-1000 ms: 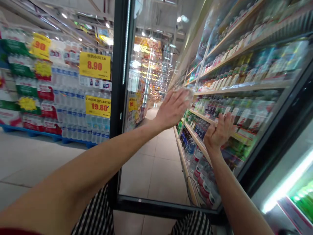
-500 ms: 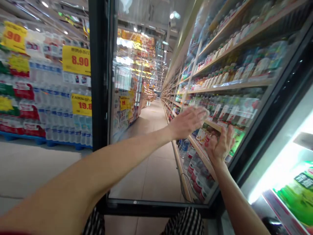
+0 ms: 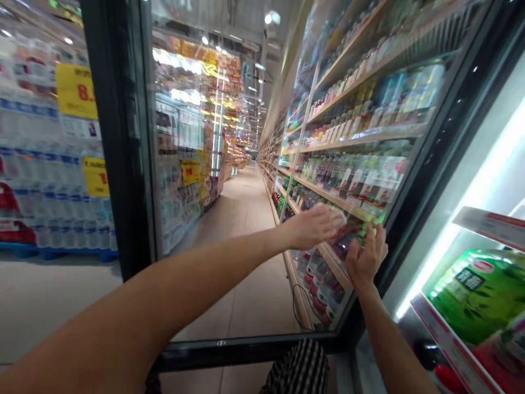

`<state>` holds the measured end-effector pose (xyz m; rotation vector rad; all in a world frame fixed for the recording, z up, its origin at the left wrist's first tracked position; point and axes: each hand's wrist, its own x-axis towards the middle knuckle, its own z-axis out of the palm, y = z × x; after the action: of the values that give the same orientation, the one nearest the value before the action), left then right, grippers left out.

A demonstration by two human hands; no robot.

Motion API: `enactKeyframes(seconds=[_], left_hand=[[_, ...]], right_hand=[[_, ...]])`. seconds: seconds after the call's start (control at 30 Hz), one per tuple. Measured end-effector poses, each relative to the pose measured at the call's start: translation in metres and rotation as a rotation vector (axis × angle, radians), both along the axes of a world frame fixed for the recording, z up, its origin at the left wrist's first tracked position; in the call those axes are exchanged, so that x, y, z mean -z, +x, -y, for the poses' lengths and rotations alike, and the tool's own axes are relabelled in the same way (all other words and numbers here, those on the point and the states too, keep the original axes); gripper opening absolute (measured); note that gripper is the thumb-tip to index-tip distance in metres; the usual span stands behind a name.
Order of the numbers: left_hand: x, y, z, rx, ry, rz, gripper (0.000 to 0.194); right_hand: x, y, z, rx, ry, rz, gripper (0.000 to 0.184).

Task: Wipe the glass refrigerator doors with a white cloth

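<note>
In the head view my left arm reaches across the glass door (image 3: pixel 229 284) of a black-framed fridge. Under the fingers of my left hand (image 3: pixel 307 227) a crumpled white cloth (image 3: pixel 338 219) is pressed flat to the pane; only its edge shows past my fingertips. To the right, my right hand (image 3: pixel 366 256) is held up with fingers spread, close to the black door frame (image 3: pixel 404 219) on the hinge side. Nothing shows in it, and whether its fingertips touch the pane is hard to tell.
Through the glass stand long shelves of bottles (image 3: pixel 363 183). At right, the lit fridge interior holds a green drink pack (image 3: pixel 476 290) on a shelf edge (image 3: pixel 455 342). Stacked water bottles (image 3: pixel 65 180) with yellow price signs (image 3: pixel 76 90) stand at left. My checkered-clad knee (image 3: pixel 295 369) is below the door.
My left hand with the white cloth has slid lower on the pane. My right hand has dropped slightly. The view has turned right, showing more of the fridge interior.
</note>
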<state>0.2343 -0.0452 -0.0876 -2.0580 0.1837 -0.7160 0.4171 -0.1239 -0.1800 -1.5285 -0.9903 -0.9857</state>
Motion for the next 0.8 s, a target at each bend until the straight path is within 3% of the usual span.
enactKeyframes(seconds=[0.07,0.1,0.23,0.3,0.37,0.47,0.53,0.6,0.73,0.8], left_hand=[[0.011,0.006,0.000,0.066,0.080,-0.204,0.031],[0.008,0.008,0.001,0.075,0.086,-0.213,0.031],[-0.031,0.023,0.004,-0.030,-0.086,0.203,0.037],[-0.038,0.031,0.006,-0.061,-0.141,0.320,0.039],[-0.023,0.038,0.009,-0.034,-0.094,0.249,0.039],[0.020,0.046,0.011,0.039,0.032,0.030,0.037],[0.036,0.048,0.010,0.061,0.066,-0.044,0.033],[0.029,0.048,0.009,0.065,0.067,-0.043,0.033],[-0.005,0.046,0.011,-0.014,-0.043,0.170,0.039],[-0.002,0.043,0.011,-0.024,-0.054,0.196,0.040]], right_hand=[[0.004,0.003,0.001,0.002,-0.019,-0.001,0.050],[0.005,0.005,0.002,0.005,-0.024,-0.001,0.050],[0.005,0.013,0.007,0.022,-0.021,-0.012,0.051],[0.004,0.016,0.009,0.027,-0.014,-0.014,0.052],[0.003,0.017,0.010,0.029,-0.004,-0.005,0.051],[0.003,0.016,0.012,0.029,0.008,0.018,0.051],[0.002,0.014,0.014,0.027,0.004,0.029,0.050],[0.001,0.013,0.017,0.024,0.007,0.028,0.050],[-0.003,0.013,0.021,0.011,0.032,0.021,0.051],[-0.004,0.013,0.021,0.002,0.037,0.021,0.051]])
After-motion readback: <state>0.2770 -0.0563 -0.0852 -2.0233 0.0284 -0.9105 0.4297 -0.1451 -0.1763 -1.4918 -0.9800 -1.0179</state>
